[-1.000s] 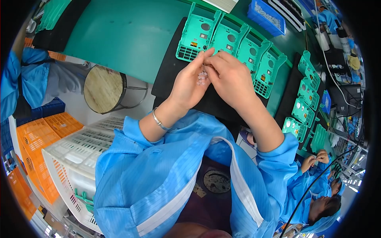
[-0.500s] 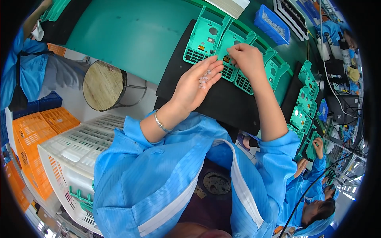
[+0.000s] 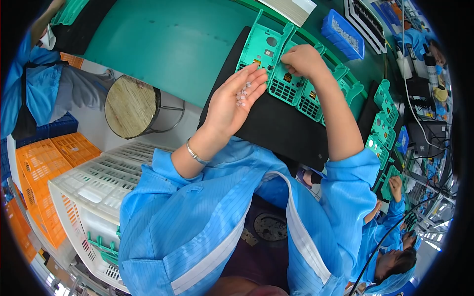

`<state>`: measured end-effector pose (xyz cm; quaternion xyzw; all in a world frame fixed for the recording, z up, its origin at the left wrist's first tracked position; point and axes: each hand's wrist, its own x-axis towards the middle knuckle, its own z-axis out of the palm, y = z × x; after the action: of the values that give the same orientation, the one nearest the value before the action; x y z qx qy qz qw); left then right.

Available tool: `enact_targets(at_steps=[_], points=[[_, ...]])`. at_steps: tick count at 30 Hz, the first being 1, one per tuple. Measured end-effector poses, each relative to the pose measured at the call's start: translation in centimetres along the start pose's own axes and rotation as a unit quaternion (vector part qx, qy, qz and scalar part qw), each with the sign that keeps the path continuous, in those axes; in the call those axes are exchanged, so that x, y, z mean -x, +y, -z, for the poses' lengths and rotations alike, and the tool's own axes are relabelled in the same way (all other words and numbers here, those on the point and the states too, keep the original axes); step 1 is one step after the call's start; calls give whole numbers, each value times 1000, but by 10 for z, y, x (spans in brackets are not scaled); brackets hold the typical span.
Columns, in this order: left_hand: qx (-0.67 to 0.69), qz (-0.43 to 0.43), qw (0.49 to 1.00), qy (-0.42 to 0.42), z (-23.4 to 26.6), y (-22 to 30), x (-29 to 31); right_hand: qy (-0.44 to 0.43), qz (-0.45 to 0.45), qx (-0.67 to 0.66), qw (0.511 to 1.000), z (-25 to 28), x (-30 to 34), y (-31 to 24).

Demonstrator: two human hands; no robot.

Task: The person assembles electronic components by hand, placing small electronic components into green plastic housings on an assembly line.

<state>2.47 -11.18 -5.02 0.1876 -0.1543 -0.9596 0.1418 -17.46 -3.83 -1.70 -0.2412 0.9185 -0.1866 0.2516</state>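
My left hand (image 3: 222,108) is palm up, fingers stretched out, with several small whitish pieces (image 3: 242,93) lying across its palm and fingers. Its fingertips come close to the lower part of the leftmost green plastic housing (image 3: 259,42). Over the second green housing (image 3: 282,92) my right hand (image 3: 305,60) hovers or touches, fingers curled into a pinch. Whatever sits between those fingertips is hidden. More green housings (image 3: 309,107) stand in the same row to the right, partly behind my right forearm. The row rests along a black mat (image 3: 279,128).
A blue bin (image 3: 354,53) of small whitish pieces stands beyond the row, beside a black-and-white tray (image 3: 368,24). More housings (image 3: 382,126) line the right, near a co-worker's hand (image 3: 395,187). A round stool (image 3: 131,106), a white crate (image 3: 84,185) and orange crates (image 3: 37,170) are at left.
My left hand has shifted slightly left and down, away from the second housing. The right hand has lifted a little up the picture, still pinched. The view has shifted slightly.
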Motion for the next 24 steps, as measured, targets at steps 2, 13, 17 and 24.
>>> enact_targets(at_steps=[2,13,17,24], points=[[19,-8,1000,-19,4,4,-2,-59,-35,-39,997,6,-3,-3],[19,-36,999,-15,10,11,-8,180,241,91,949,-24,41,24],[15,-43,999,-20,5,11,-10,265,274,164,910,-39,50,23],[39,-46,998,-28,1,10,-9,287,304,175,891,-43,53,26]])
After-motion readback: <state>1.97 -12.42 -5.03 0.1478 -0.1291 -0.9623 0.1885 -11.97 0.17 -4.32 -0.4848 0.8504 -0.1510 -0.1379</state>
